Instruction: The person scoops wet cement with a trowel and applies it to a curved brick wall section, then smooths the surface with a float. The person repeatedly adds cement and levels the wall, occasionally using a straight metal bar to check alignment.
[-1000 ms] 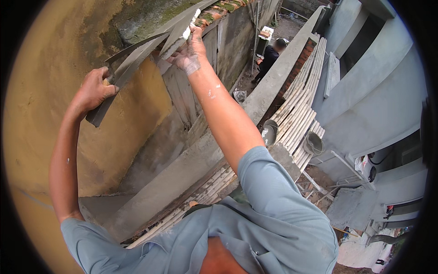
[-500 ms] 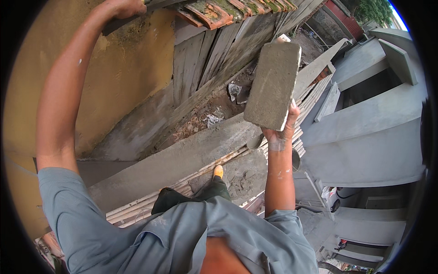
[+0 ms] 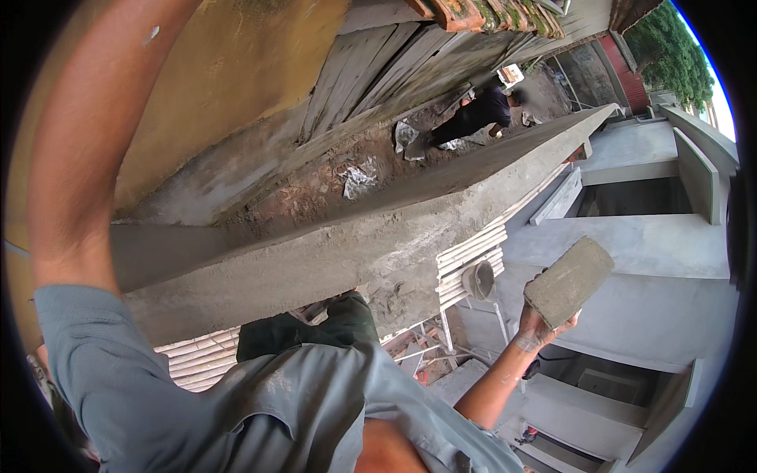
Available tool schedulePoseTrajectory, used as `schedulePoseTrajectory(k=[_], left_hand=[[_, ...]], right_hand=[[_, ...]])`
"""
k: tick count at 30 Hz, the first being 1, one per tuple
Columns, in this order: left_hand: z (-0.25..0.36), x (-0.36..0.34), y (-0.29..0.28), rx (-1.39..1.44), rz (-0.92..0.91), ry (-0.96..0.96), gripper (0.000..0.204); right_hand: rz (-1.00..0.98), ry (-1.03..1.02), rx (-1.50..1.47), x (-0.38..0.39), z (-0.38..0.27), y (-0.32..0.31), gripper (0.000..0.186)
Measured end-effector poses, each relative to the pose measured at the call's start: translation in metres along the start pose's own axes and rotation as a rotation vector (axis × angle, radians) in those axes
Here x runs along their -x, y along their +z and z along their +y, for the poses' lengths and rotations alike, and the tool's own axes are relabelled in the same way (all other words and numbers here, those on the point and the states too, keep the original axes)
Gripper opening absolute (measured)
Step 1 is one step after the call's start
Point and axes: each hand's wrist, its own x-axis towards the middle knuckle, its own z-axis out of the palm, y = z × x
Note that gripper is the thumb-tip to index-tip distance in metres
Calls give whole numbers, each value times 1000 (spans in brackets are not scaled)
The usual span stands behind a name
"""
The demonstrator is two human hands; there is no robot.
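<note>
My right hand (image 3: 541,325) is out to the right, gripping a plastering float (image 3: 569,282) from beneath. The float is a rectangular board with a grey, cement-coated face turned up and tilted; any handle is hidden. My left forearm (image 3: 102,150) reaches up along the left side, and the hand itself is beyond the upper edge. Between my arms a rough grey concrete parapet (image 3: 315,256) crosses in front of my body.
A cement-stained bucket (image 3: 479,280) rests on bamboo slats (image 3: 465,256). Beyond the parapet, a person in dark clothes (image 3: 481,110) bends over in a dirt passage. A yellow wall (image 3: 236,94) stands left, mossy roof tiles (image 3: 481,16) above, a grey building (image 3: 631,244) right.
My right hand has swung the float down and to the right. My left hand, earlier on a long straight bar at the top, has left view. The bent-over person now shows.
</note>
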Motion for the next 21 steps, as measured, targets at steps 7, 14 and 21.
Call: schedulePoseTrajectory(k=[7,14,21], left_hand=[[1,12,8,-35,62,67,26],[-4,13,14,-22,92,153,26],[-2,13,20,2,156,196,26]], right_hand=[[18,15,16,-3,0,-5,81],[33,55,37,-2,5,1,81],[24,71,60,-4,12,7,82]])
